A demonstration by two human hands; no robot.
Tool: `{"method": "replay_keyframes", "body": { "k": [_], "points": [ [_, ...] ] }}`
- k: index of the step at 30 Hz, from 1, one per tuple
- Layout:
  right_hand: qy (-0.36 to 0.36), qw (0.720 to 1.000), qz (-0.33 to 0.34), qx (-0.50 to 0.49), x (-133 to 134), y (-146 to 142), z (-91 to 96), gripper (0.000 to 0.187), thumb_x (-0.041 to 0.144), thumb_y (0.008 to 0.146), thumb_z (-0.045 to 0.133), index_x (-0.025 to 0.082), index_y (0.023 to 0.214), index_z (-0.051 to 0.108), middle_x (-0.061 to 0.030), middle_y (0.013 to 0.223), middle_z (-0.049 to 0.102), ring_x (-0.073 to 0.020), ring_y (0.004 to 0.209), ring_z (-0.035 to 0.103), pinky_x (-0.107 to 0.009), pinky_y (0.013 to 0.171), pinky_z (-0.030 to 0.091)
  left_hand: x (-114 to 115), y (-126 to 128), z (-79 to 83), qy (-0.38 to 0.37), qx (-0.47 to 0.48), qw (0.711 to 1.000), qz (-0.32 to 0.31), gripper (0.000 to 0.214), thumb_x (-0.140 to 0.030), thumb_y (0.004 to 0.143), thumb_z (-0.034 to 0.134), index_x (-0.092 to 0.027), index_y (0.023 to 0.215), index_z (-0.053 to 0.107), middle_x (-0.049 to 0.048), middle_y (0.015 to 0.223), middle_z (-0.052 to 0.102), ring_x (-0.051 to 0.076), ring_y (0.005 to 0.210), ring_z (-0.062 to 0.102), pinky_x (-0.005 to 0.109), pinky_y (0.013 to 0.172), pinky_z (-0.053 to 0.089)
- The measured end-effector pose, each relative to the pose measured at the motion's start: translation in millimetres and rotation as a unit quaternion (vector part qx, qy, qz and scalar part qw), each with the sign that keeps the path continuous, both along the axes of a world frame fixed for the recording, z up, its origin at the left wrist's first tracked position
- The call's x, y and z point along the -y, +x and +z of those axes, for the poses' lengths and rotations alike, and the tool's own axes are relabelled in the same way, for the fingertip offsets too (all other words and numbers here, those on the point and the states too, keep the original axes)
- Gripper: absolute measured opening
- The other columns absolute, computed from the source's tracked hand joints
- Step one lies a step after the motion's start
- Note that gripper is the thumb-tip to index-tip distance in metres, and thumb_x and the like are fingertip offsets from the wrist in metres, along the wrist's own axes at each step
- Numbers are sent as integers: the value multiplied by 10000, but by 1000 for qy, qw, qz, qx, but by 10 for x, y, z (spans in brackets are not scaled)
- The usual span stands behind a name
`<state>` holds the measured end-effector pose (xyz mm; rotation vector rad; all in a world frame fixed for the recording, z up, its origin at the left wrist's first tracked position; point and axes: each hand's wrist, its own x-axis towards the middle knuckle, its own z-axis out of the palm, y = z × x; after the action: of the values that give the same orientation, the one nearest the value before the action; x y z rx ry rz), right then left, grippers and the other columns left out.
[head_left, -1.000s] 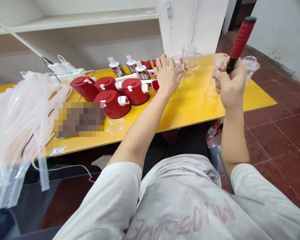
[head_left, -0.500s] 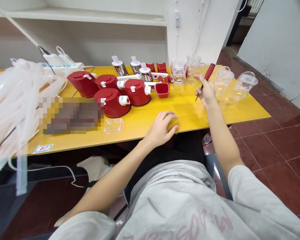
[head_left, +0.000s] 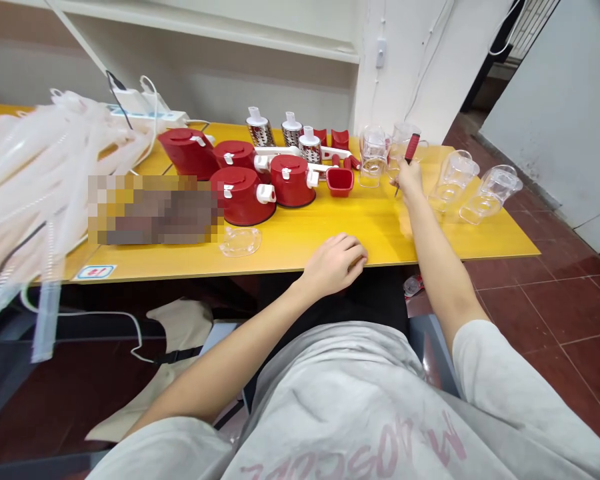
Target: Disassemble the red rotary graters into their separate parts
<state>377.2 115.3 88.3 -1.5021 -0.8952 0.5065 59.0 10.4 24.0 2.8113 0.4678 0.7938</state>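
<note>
My right hand (head_left: 409, 180) reaches far over the yellow table (head_left: 330, 230) and is closed round a red-handled screwdriver (head_left: 409, 151), its handle pointing up and its thin shaft down toward the tabletop. It sits between clear plastic cups (head_left: 373, 155) on its left and two more clear cups (head_left: 453, 180) on its right. My left hand (head_left: 336, 261) rests at the table's near edge with its fingers curled loosely and nothing visible in them.
Several red plastic housings (head_left: 243, 193) with white latches stand mid-table, with metal grater drums (head_left: 260, 130) and a small red tray (head_left: 340, 180) behind. A clear lid (head_left: 240, 241) lies near the front. A bundle of translucent tubes (head_left: 35, 180) fills the left. Red floor tiles (head_left: 555, 300) lie to the right.
My left hand pulled back from the cups to the table's near edge. My right hand carried the screwdriver down and forward to between the clear cups.
</note>
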Motion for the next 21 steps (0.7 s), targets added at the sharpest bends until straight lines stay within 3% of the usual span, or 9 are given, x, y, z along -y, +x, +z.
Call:
{"method": "replay_keyframes", "body": {
  "k": [4, 11, 18, 21],
  "points": [
    [-14, 998, -61, 1, 256, -106, 50, 409, 609, 1063, 741, 245, 998, 567, 31, 804, 507, -131, 705, 540, -227, 575, 571, -3, 9, 10, -6, 0, 1000, 0, 274, -328, 1173, 534, -226, 1093, 776, 117, 1133, 795, 303, 1093, 691, 475, 976, 555],
    [-38, 996, -42, 72, 1052, -387, 53, 412, 630, 1017, 748, 258, 963, 579, 4, 846, 524, -159, 704, 573, -277, 492, 591, 8, -7, 52, -26, 7, 1000, -5, 250, -315, 1163, 550, -223, 1087, 769, 108, 1102, 784, 295, 1069, 690, 458, 974, 566],
    [-97, 975, 77, 182, 1789, -495, 314, 371, 531, 1021, 783, 246, 848, 620, 11, 688, 500, -153, 580, 536, -311, 457, 542, -12, -4, 19, -37, 22, 999, -5, 227, -303, 1154, 565, -217, 1079, 761, 101, 1084, 790, 295, 1060, 693, 462, 984, 583],
    [-122, 956, 160, 212, 2005, -472, 458, 311, 520, 1019, 802, 223, 950, 745, -4, 730, 573, -149, 597, 548, -318, 497, 573, -13, 1, 6, -44, 30, 999, -7, 222, -299, 1150, 561, -215, 1078, 754, 107, 1098, 792, 297, 1061, 700, 475, 994, 592]
  ]
}}
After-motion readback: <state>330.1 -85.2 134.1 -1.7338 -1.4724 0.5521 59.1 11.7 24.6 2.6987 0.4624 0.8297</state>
